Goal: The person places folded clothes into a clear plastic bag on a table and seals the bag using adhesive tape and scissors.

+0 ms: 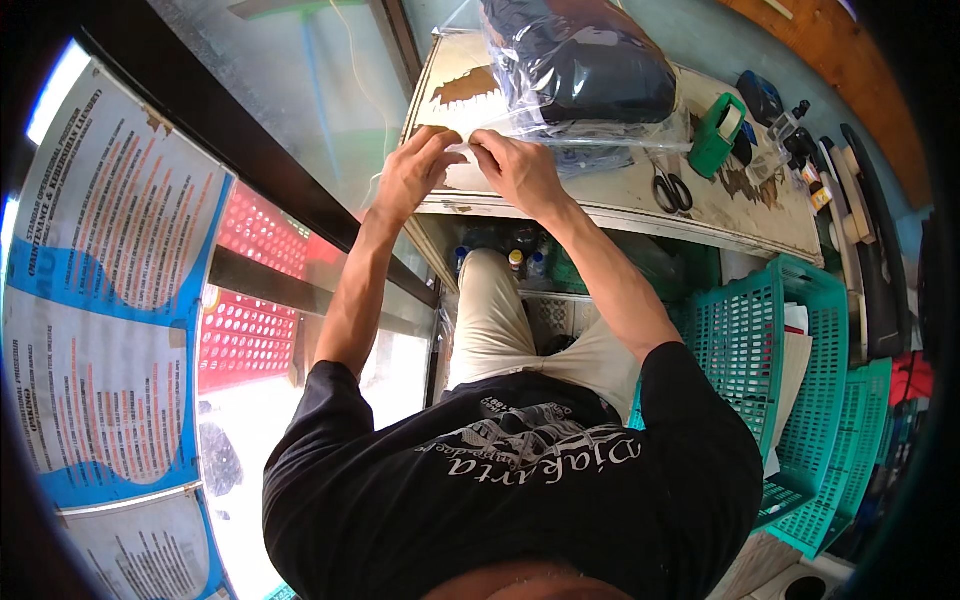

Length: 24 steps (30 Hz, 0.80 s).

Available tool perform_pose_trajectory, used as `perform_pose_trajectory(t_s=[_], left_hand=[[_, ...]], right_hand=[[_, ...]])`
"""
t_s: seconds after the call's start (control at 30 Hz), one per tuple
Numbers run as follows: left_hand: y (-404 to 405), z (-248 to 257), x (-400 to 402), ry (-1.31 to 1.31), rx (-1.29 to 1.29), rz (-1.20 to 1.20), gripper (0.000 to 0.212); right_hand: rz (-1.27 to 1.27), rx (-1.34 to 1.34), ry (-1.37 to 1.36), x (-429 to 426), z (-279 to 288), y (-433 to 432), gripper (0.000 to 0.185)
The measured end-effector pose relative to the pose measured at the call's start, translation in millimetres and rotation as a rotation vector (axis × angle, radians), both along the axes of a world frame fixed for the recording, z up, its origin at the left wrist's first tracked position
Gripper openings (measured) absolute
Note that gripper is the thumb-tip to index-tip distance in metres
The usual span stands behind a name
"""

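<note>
My left hand (421, 169) and my right hand (519, 171) meet above the front left part of a worn, pale tabletop (750, 221). Their fingertips pinch a gathered edge of thin clear plastic, which appears to belong to the clear plastic bag (517, 120). Inside that bag is a bundle of dark folded cloth (607, 75), lying just beyond my right hand. Another plastic-wrapped item (592, 159) shows partly under the bag. Scissors with black handles (671, 193) lie right of my right hand, their blades partly hidden. A green tape dispenser (716, 135) with a roll stands beyond them.
Small bottles, boxes and a dark case (760, 97) crowd the table's right end. Green plastic baskets (814, 277) stand at my right, one holding papers. A glass pane (300, 97) and its dark frame run along my left, beside printed sheets (112, 210). Bottles (515, 259) sit underneath the tabletop.
</note>
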State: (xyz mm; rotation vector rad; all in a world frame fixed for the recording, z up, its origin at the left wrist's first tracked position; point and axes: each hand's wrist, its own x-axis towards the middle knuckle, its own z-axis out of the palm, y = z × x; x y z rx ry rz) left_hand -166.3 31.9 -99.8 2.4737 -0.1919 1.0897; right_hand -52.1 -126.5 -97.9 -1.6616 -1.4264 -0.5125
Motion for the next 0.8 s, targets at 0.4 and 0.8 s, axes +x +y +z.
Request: perform_pose_trajectory(t_s=[0.4, 0.8], left_hand=[[-10, -13, 3, 0.039, -0.427, -0.01, 0.008], [-15, 5, -15, 0.271, -0.658, 0.012, 0.008]], right_hand=[[-0.355, 0.302, 0.251, 35, -38, -52, 0.025], [-0.332, 0.287, 0.337, 42, -47, -96, 0.019]])
